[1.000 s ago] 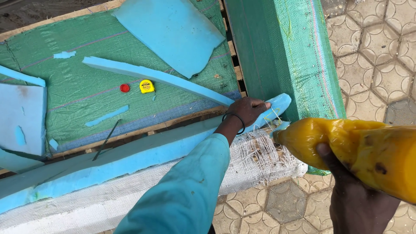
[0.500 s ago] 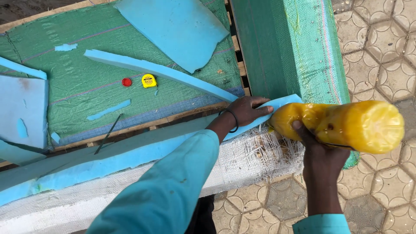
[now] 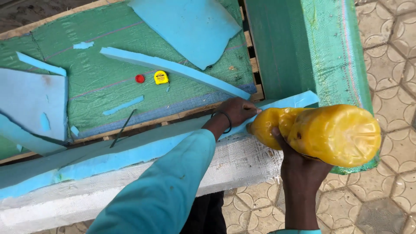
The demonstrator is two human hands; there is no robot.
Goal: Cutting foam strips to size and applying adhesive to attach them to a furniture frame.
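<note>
One yellow bottle [image 3: 320, 132] in right hand [image 3: 303, 169]; left hand [image 3: 236, 110] presses foam strip [image 3: 143, 149].

A tilted yellow plastic bottle [image 3: 325, 132] fills the space over the right end of the long blue foam strip [image 3: 130, 151], with the left hand [image 3: 236, 110] pressed on the strip just beside its neck, closing that end to any approach; a green upright panel [image 3: 303, 47] walls off the far right, while the green cloth surface [image 3: 108, 78] behind lies open between scattered foam offcuts, a small yellow tape measure [image 3: 161, 77] and a red cap [image 3: 139, 79]
</note>
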